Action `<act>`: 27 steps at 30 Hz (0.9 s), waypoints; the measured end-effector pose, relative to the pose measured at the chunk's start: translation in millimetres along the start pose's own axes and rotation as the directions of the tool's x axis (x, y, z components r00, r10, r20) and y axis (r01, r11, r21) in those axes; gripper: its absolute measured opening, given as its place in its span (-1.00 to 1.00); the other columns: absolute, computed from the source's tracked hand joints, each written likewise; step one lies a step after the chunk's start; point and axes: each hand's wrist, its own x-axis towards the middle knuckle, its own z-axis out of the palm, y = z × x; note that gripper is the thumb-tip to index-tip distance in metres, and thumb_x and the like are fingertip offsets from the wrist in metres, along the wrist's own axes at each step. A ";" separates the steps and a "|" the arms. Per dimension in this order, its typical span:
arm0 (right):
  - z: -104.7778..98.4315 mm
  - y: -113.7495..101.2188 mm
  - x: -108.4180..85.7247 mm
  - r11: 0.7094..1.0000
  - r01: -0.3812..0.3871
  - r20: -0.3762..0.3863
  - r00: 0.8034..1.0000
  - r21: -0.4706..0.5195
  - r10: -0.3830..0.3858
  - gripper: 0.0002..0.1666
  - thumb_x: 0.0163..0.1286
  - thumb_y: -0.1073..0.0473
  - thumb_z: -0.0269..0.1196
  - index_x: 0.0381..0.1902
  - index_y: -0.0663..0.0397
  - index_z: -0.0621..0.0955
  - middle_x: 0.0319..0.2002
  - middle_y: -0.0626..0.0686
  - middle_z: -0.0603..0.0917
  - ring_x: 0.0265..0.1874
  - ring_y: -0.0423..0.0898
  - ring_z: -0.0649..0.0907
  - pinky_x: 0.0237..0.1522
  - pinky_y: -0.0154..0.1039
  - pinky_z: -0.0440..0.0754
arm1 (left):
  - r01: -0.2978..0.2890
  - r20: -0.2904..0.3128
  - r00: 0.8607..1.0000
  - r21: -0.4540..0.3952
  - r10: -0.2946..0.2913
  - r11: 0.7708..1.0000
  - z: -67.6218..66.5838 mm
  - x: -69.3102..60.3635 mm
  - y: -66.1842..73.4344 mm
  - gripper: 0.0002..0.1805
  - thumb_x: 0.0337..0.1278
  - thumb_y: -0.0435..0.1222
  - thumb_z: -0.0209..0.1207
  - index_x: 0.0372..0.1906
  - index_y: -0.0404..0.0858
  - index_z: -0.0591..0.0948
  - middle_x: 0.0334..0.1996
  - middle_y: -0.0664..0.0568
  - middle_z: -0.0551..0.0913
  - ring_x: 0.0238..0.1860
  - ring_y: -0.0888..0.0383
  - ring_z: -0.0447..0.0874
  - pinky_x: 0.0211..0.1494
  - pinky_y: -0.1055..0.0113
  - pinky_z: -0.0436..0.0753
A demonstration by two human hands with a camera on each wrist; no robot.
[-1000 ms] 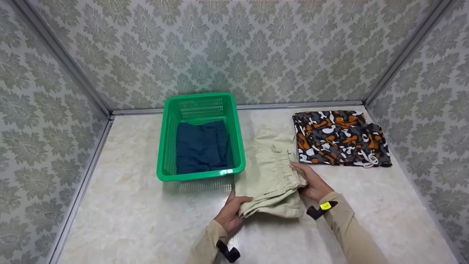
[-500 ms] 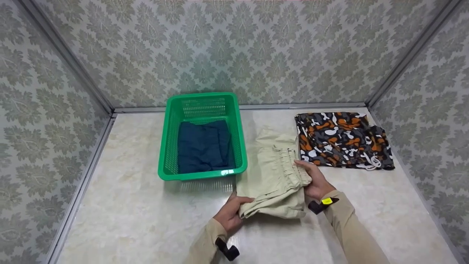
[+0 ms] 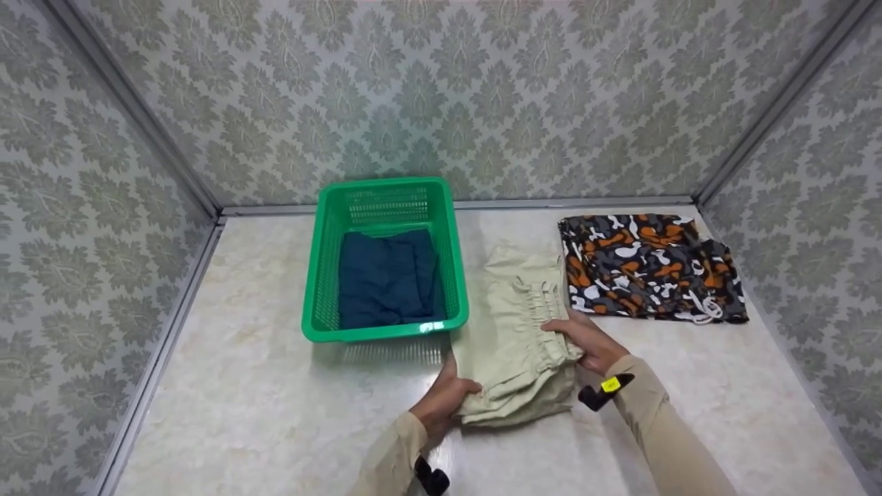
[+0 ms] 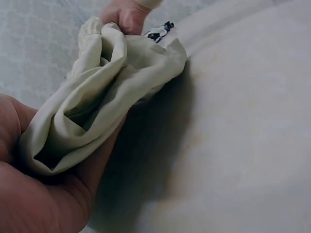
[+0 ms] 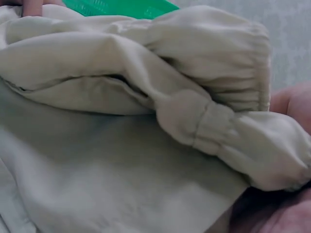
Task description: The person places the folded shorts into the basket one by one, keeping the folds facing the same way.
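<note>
Three walls: papered in a pale pattern of grey-green leaf motifs (image 3: 427,89), meeting at grey metal strips, and from here I see them closing in the left, back and right sides.
Tabletop: pale and marbled (image 3: 248,386), with a soft shine near the person.
Green basket: plastic with slotted sides (image 3: 372,335), standing left of centre toward the back wall.
Beige garment: folded in layers, with a gathered waistband along its right side (image 3: 513,344); it lies between the basket and the patterned cloth, its near end raised off the table above a dark shadow. Whether it touches the basket, I can't tell.
Patterned garment: black, grey, orange and white (image 3: 634,265), folded flat at the back right, just beside the beige one.
Navy garment: folded (image 3: 386,279), lying inside the basket.
Sleeves: light tan, coming in from the near edge on both arms.
Left hand: gripping the near left corner of the beige garment (image 3: 444,399), thumb on top, fingers mostly hidden beneath.
Right hand: gripping the gathered waistband (image 3: 592,341), thumb laid over it, the other fingers tucked under.
Wrist devices: black, one on each wrist (image 3: 592,398).
White cord: looped at the patterned garment's near edge (image 3: 706,308).
Yellow label: on the right wrist's device (image 3: 611,384).
</note>
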 end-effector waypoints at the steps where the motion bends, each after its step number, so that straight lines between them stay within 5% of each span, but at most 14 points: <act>1: 0.3 0.0 -3.0 1.000 0.005 -0.001 1.000 -0.022 -0.005 -0.07 0.53 0.31 0.13 0.66 -0.10 -0.07 0.32 0.25 0.48 -0.01 0.08 0.71 0.06 -0.08 0.67 | -0.009 -0.001 1.000 0.011 0.009 1.000 1.4 -0.8 -1.5 0.20 -0.08 -0.56 0.10 0.64 -0.21 -0.31 0.62 -0.20 -0.28 0.59 -0.09 -0.29 0.54 0.01 -0.05; 6: -0.7 -0.7 -17.6 0.995 0.065 -0.013 0.998 -0.072 -0.066 -0.07 0.53 0.33 0.12 0.66 -0.09 -0.07 0.39 0.27 0.40 0.05 0.09 0.69 0.09 -0.03 0.66 | -0.045 -0.003 0.999 0.018 0.045 0.999 8.1 -4.1 -1.7 0.24 -0.14 -0.57 0.11 0.64 -0.18 -0.33 0.62 -0.21 -0.31 0.59 -0.10 -0.28 0.55 0.01 -0.12; 16: -13.8 -12.0 -61.4 0.991 0.131 -0.016 0.991 -0.036 -0.131 0.01 0.55 0.28 0.14 0.67 -0.14 -0.21 0.29 0.18 0.49 0.05 0.10 0.70 0.10 0.02 0.64 | -0.095 0.109 0.990 0.095 0.084 0.991 29.9 -14.6 20.1 0.18 0.02 -0.51 0.13 0.65 -0.12 -0.33 0.63 -0.15 -0.34 0.60 -0.08 -0.39 0.56 -0.02 -0.12; 27: -10.7 -55.1 -86.5 0.964 0.238 -0.077 0.970 0.116 -0.230 0.02 0.54 0.35 0.12 0.67 -0.16 -0.20 0.17 0.05 0.59 0.02 0.02 0.70 0.09 -0.10 0.65 | -0.202 0.145 0.971 0.054 0.192 0.978 53.0 -7.9 96.0 0.16 -0.08 -0.55 0.11 0.67 -0.03 -0.13 0.64 -0.01 -0.14 0.59 0.03 -0.18 0.55 0.06 0.00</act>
